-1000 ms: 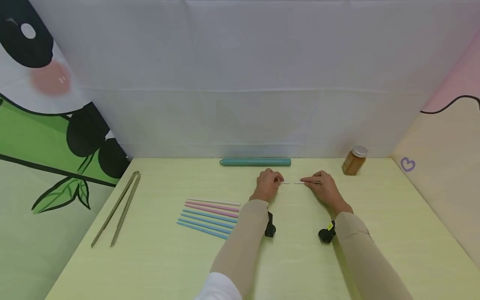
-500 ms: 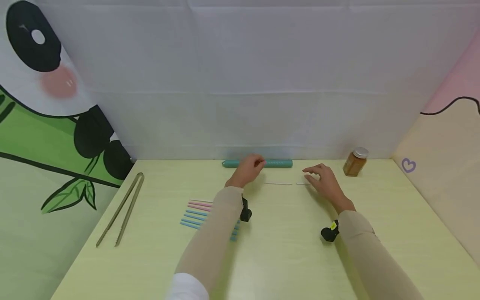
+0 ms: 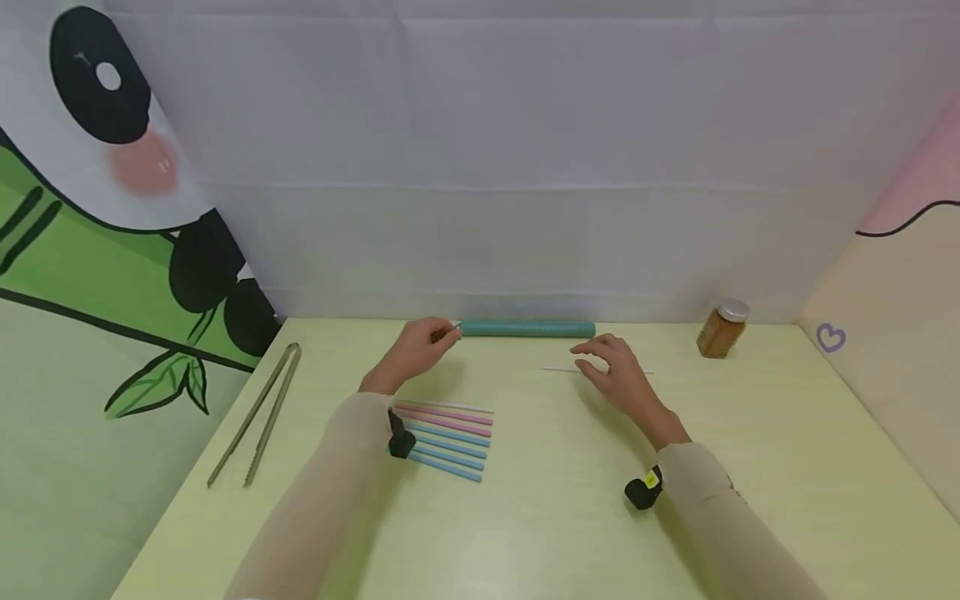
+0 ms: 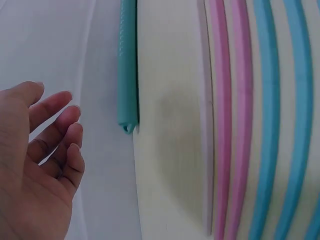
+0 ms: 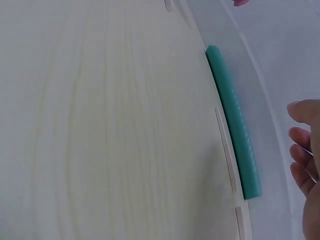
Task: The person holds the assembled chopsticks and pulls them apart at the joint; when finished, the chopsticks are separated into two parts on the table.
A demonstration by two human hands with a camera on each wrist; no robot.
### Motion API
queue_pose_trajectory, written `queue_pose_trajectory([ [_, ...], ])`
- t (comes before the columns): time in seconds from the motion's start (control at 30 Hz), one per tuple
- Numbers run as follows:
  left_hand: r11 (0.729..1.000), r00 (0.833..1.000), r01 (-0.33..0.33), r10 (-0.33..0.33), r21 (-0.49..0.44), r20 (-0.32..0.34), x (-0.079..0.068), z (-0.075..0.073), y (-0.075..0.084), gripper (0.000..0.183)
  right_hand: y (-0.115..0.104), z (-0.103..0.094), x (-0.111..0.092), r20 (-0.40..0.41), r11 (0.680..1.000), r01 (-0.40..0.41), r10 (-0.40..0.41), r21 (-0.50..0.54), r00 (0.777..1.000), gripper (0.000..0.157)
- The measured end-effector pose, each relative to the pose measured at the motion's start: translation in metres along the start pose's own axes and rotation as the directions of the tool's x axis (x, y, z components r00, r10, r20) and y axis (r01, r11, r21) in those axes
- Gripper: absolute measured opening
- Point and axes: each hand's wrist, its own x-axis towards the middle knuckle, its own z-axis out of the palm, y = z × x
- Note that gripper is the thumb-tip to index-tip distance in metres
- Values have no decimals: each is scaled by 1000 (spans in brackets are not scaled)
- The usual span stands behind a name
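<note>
The table (image 3: 555,533) bears sticks (image 4: 244,100), tongs (image 3: 273,416), jar (image 3: 722,335), cylinder (image 3: 528,329)

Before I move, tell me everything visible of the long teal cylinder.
The long teal cylinder looks like plastic, slim and straight, with small dots along its side, a small loop at its left end and a flat right end. It lies lengthwise along the back edge of the pale yellow table; whether it touches the white cloth backdrop is unclear. The left hand and right hand are both apart from it.
</note>
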Motion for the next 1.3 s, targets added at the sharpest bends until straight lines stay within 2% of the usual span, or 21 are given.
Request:
queue_pose_trajectory([
  [0.13, 997, 998, 61, -62, 36, 8, -23, -16, -18, 25, -16, 15, 3, 21, 999, 36, -36, 26, 999, 21],
  [0.23, 996, 997, 78, -79, 54, 14, -38, -20, -36, 28, -27, 27, 4, 43, 998, 47, -49, 48, 998, 21],
  [0.4, 994, 993, 108, -108, 9, 50, -58, -18, -57, 23, -42, 47, 4, 109, 995, 34, -45, 97, 993, 25],
  [0.53, 991, 988, 128, -125, -27, 86, -68, -15, -65, 21, -52, 62, 2, 180, 983, -33, 0, 178, 984, 30],
  [0.7, 993, 985, 118, -115, -15, 127, -72, -9, -71, 17, -62, 80, 4, 257, 965, -91, 26, 245, 966, 31],
  [0.93, 998, 990, 50, -53, 27, 131, -72, -2, -75, 10, -61, 102, 4, 339, 979, -100, 35, 176, 940, 21],
  [1.03, 998, 989, 53, -56, 21, 137, -72, -1, -73, 9, -60, 105, 3, 336, 986, -83, 29, 146, 941, 15],
  [1.3, 996, 990, 46, -55, 76, 130, -68, 4, -76, 5, -60, 111, 5, 328, 995, -59, 29, 80, 944, 6],
])
